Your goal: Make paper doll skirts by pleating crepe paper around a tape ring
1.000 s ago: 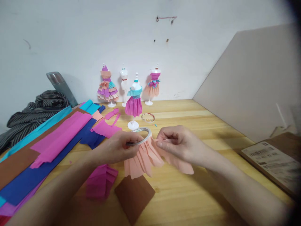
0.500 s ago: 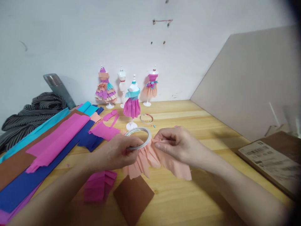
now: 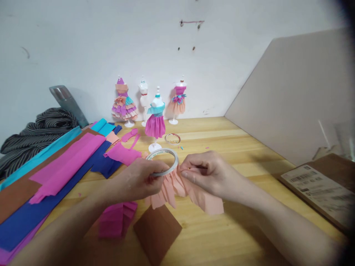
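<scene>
My left hand is closed on a white roll of tape, held tilted above the table. Along the roll's edge hangs a gathered strip of peach crepe paper, its pleats fanning downward. My right hand pinches the strip's upper edge just right of the roll, and the strip's flatter end hangs below those fingers. Below the strip lies a brown paper square. Behind the roll stands a small dress form in a turquoise top and magenta skirt.
Folded crepe paper in pink, blue, brown and turquoise covers the left side, near a striped cloth and a leaning bottle. More dress forms line the wall. A second tape ring lies mid-table; a labelled cardboard package sits right.
My right fingers have shifted slightly along the peach strip's edge, and its loose end has swung a little down and left. My left hand stays on the tape roll.
</scene>
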